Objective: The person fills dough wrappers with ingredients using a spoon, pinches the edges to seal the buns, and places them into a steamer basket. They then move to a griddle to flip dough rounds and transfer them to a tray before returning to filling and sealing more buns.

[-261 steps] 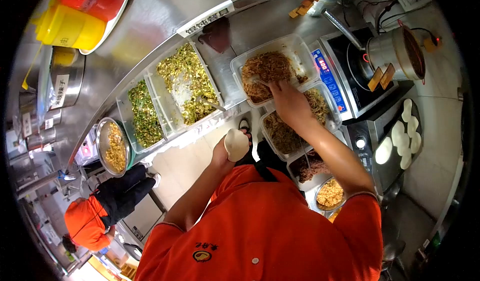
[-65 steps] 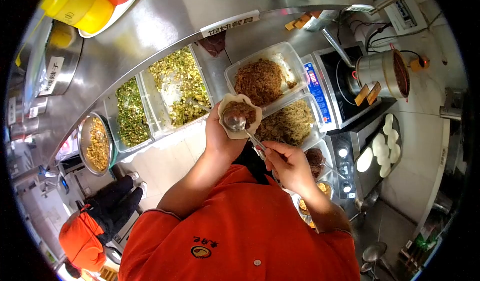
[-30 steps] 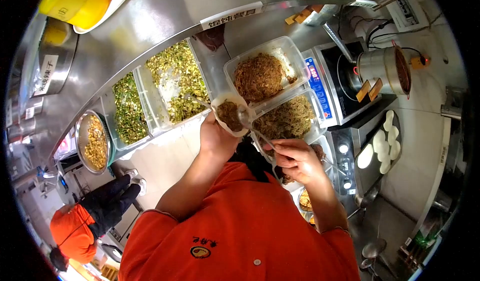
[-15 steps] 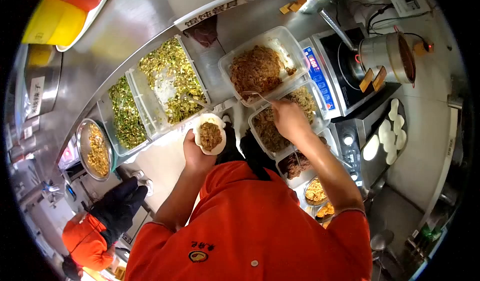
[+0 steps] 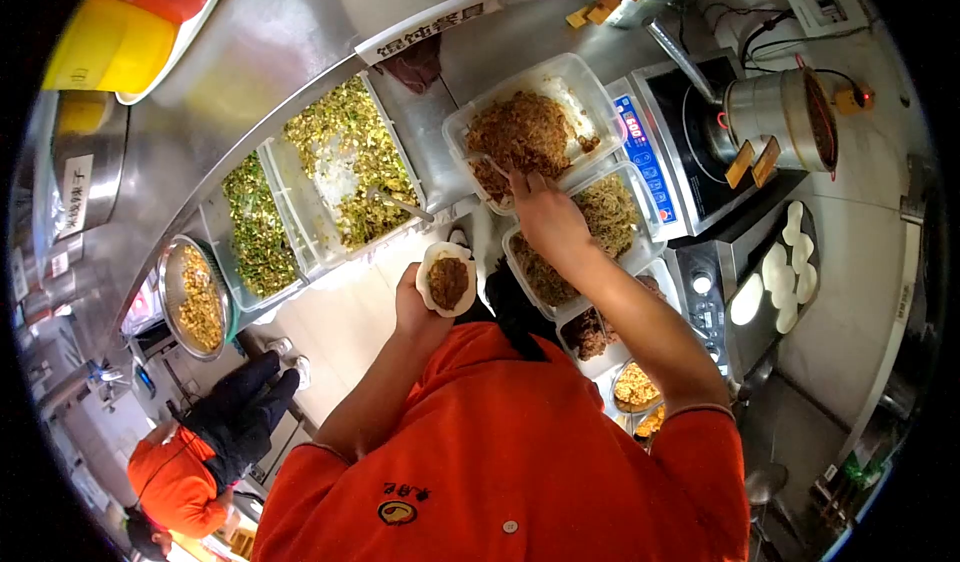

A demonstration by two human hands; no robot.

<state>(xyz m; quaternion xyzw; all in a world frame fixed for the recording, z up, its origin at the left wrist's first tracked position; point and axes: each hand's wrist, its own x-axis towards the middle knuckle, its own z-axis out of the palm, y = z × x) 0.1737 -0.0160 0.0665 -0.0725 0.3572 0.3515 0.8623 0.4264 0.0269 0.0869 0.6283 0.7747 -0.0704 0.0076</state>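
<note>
My left hand [image 5: 418, 307] holds a round white piece of dough [image 5: 435, 254] with a brown filling [image 5: 448, 282] heaped in its middle. At the near left part of the plastic container of brown shredded filling [image 5: 525, 134], my right hand [image 5: 545, 212] is closed on a spoon [image 5: 490, 165] whose end reaches into the food. Just below that hand lie containers of pale shredded filling [image 5: 607, 212] and dark reddish meat [image 5: 590, 332].
Two tubs of chopped greens [image 5: 262, 224] [image 5: 365, 152] and a metal bowl of yellow bits [image 5: 200, 302] stand left. Right are an induction cooker [image 5: 690, 132], a pot [image 5: 770, 117] and a griddle with white dough pieces [image 5: 775, 272]. A co-worker [image 5: 185, 467] is at lower left.
My right hand and the spoon have moved left and up, with the spoon further into the brown filling. My left hand with the dough has shifted slightly right and down.
</note>
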